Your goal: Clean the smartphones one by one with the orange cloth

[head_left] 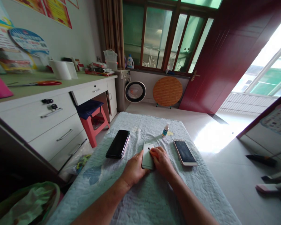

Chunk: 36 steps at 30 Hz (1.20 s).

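Note:
A silver smartphone (147, 158) lies back up on the cloth-covered table, its apple logo showing. My left hand (135, 167) grips its left edge and lower end, fingers and thumb around the side. In my right hand (163, 159) is a small orange cloth (154, 152), pressed against the phone's right side near the top; most of it is hidden under the fingers. To the left sits a stack of phones with a black one (118, 144) on top. On the right a white-framed smartphone (184, 152) rests screen up. A small spray bottle (165, 130) stands upright behind my right hand.
The table bears a pale blue quilted cloth (140, 123). A white desk (49, 125) with drawers runs along the left, a red stool (93, 123) partly under it. Farther back are a washing machine (123, 86) with its door swung out and a round wooden tabletop (168, 91).

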{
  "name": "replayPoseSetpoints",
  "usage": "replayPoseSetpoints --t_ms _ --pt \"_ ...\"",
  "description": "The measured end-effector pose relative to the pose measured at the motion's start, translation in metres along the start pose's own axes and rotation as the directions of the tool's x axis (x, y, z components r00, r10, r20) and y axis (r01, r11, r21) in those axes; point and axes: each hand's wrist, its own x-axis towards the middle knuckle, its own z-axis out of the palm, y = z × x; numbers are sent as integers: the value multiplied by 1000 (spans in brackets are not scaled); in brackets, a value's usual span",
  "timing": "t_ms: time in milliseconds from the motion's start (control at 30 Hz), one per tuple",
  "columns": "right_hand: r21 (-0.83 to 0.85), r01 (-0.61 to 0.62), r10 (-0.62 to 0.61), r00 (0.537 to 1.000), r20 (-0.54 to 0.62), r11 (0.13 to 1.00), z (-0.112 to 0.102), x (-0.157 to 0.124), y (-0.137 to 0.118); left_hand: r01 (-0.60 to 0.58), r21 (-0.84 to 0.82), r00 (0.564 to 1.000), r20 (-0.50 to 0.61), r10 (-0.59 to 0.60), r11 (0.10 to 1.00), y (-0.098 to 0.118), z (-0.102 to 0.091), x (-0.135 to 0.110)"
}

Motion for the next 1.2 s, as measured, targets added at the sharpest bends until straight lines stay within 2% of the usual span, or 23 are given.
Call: replayPoseSetpoints --t_ms 200,333,433,533,833,967,1100,1200 --pt "-52 -61 59 998 -37 997 0 1 1 39 154 999 -23 -36 987 -7 2 -1" --pt "-58 -79 79 997 -1 995 -3 1 -2 -46 235 997 -45 58 971 -13 1 2" --pt "-87 -101 100 995 -19 991 -3 1 -1 -117 224 991 -33 128 967 -17 1 6" --pt "-109 -123 121 992 -24 986 -3 1 -1 -119 182 993 0 121 976 -20 1 8" --pt "-200 -113 130 989 75 973 -14 1 -8 -173 171 985 45 168 970 -18 -2 7" --pt "-213 -50 74 991 107 976 -16 -2 -15 -186 227 982 56 178 956 -12 -3 4" --pt "-139 83 -50 972 229 987 -16 -4 -23 -181 255 983 51 174 950 -9 -2 1" --pt "-133 81 -48 971 236 988 -15 -2 -22 -182 243 983 48 176 953 -8 -1 0"
